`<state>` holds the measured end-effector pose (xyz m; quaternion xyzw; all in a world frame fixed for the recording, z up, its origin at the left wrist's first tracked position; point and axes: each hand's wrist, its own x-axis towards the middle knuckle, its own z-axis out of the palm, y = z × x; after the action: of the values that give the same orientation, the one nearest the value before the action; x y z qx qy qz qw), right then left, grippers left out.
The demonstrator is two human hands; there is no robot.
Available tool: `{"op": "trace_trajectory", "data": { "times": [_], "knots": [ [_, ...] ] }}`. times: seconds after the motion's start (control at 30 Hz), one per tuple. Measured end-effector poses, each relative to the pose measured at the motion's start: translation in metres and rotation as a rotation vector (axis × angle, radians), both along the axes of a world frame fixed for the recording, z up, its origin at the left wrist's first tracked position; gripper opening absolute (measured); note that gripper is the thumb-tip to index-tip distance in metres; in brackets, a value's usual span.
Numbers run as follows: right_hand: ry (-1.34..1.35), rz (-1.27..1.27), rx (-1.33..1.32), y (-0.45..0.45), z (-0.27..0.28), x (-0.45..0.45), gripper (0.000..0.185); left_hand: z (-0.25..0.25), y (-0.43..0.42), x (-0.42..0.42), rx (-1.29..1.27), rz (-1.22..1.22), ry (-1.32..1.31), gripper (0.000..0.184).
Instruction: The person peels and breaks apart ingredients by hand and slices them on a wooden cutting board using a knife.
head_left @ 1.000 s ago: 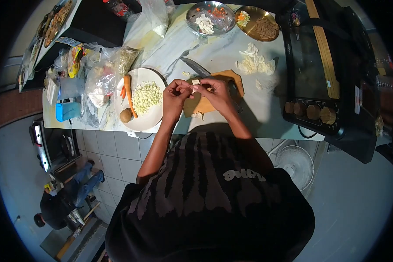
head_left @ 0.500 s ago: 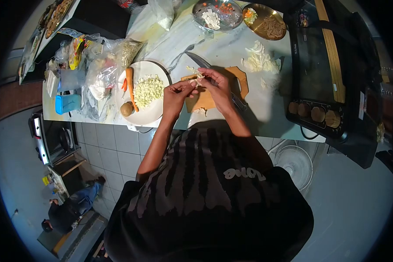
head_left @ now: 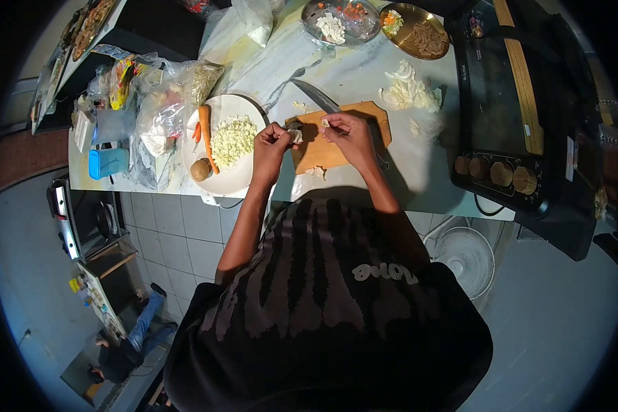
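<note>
My left hand [head_left: 270, 147] pinches a small pale vegetable piece [head_left: 296, 136] at the left edge of the wooden cutting board [head_left: 316, 152]. Above the board, my right hand [head_left: 353, 137] holds another small pale piece [head_left: 325, 123] between thumb and fingers. I cannot tell what vegetable it is. A knife [head_left: 316, 95] lies at the board's far side, its blade pointing away and left and its handle partly hidden by my right hand. Pale scraps [head_left: 316, 172] rest on the board's near edge, with another scrap [head_left: 302, 107] beyond it.
On the left, a white plate [head_left: 230, 180] holds chopped pale-green vegetable, a carrot, red chillies and a round brown item. Plastic bags [head_left: 161, 120] and a blue container [head_left: 108, 163] stand beyond. Leafy pieces [head_left: 410, 93], two metal plates [head_left: 429, 15] and a black stove-like appliance [head_left: 487, 123] are rightward.
My hands were together over the board. Now they are apart, the left moved slightly left and the right slightly right, each holding a pale piece. The person at lower left has shifted.
</note>
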<state>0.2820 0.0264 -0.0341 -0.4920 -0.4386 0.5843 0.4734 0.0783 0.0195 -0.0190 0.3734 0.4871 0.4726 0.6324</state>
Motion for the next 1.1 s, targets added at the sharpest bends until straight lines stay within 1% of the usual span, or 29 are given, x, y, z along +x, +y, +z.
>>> {"op": "trace_trajectory", "data": {
  "times": [0.07,0.13,0.2,0.23,0.27,0.33,0.4,0.43,0.47,0.5,0.53,0.57,0.6,0.63,0.67,0.7,0.73,0.8,0.83,0.87,0.9,0.93,0.97,1.0,1.03,1.07,1.1],
  "knots": [
    [0.010,0.006,-0.003,0.000,-0.001,0.002,0.026,0.000,0.000,0.001,0.002,-0.009,0.032,0.010],
    [0.021,0.011,-0.006,0.000,-0.003,0.004,0.029,0.004,0.000,0.004,0.023,-0.002,0.121,0.006],
    [-0.095,0.028,0.079,-0.001,-0.003,0.006,0.032,0.004,0.000,0.005,0.018,-0.041,0.145,0.006],
    [-0.094,0.026,0.078,-0.001,-0.003,0.005,0.032,0.004,0.001,0.005,0.014,-0.077,0.169,0.011],
    [-0.105,0.006,0.075,-0.002,-0.002,0.003,0.034,0.003,0.001,0.005,0.013,-0.077,0.169,0.011],
    [-0.113,-0.013,0.067,-0.004,0.009,0.002,0.035,-0.003,0.003,0.002,-0.088,-0.094,0.104,0.021],
    [-0.741,-0.089,0.628,-0.009,0.021,0.003,0.033,-0.006,0.004,0.006,-0.073,-0.056,0.136,0.022],
    [-0.741,-0.090,0.627,-0.015,0.026,0.003,0.033,-0.005,0.004,0.007,-0.054,-0.019,0.166,0.022],
    [-0.739,0.015,0.461,-0.024,0.031,0.004,0.031,-0.003,0.001,0.006,-0.054,-0.020,0.165,0.022],
    [-0.733,0.119,0.295,-0.032,0.034,0.004,0.028,0.009,-0.005,0.007,0.033,-0.047,0.432,0.023],
    [-0.737,0.117,0.296,-0.038,0.036,0.004,0.028,0.017,-0.009,0.007,0.125,-0.072,0.698,0.024],
    [-0.814,0.229,0.235,-0.044,0.035,0.003,0.026,0.009,-0.017,0.003,0.222,-0.108,0.791,0.029],
    [-0.888,0.342,0.169,-0.050,0.032,0.002,0.024,0.011,-0.024,0.003,0.222,-0.110,0.788,0.029],
    [-0.935,0.286,0.272,-0.057,0.022,-0.002,0.024,0.014,-0.031,0.004,0.268,-0.260,0.819,0.030],
    [-0.935,0.287,0.271,-0.060,0.011,-0.003,0.024,0.019,-0.037,0.004,0.313,-0.409,0.848,0.032],
    [-0.968,0.292,0.361,-0.058,0.011,-0.005,0.025,0.027,-0.040,0.009,0.287,-0.491,0.905,0.029],
    [-0.998,0.298,0.453,-0.059,0.011,-0.007,0.025,0.026,-0.042,0.009,0.285,-0.489,0.908,0.029],
    [-1.001,0.289,0.491,-0.058,0.009,-0.005,0.022,0.025,-0.043,0.008,0.293,-0.458,0.868,0.021],
    [-0.754,0.314,0.289,-0.054,0.007,-0.003,0.018,0.028,-0.043,0.009,0.252,-0.430,0.831,0.015],
    [-0.505,0.336,0.091,-0.049,0.005,-0.002,0.015,0.027,-0.042,0.008,0.254,-0.422,0.831,0.015],
    [-0.371,0.271,0.150,-0.046,0.001,-0.001,0.010,0.024,-0.041,0.007,0.205,-0.396,0.788,0.014],
    [-0.372,0.275,0.155,-0.043,-0.004,0.000,0.010,0.021,-0.039,0.006,0.156,-0.372,0.744,0.013],
    [-0.249,0.252,0.098,-0.040,-0.008,0.001,0.010,0.017,-0.037,0.006,0.160,-0.367,0.745,0.013],
    [-0.126,0.228,0.039,-0.037,-0.006,0.002,0.011,0.016,-0.033,0.007,0.103,-0.354,0.698,0.013],
    [-0.192,0.244,0.018,-0.035,-0.005,0.006,0.013,0.014,-0.031,0.009,0.045,-0.341,0.651,0.013],
    [-0.193,0.246,0.022,-0.034,-0.003,0.006,0.013,0.013,-0.029,0.011,0.048,-0.338,0.651,0.013],
    [-0.267,0.190,0.065,-0.033,0.000,0.006,0.013,0.019,-0.025,0.015,0.116,-0.329,0.679,0.013]
  ]
}}
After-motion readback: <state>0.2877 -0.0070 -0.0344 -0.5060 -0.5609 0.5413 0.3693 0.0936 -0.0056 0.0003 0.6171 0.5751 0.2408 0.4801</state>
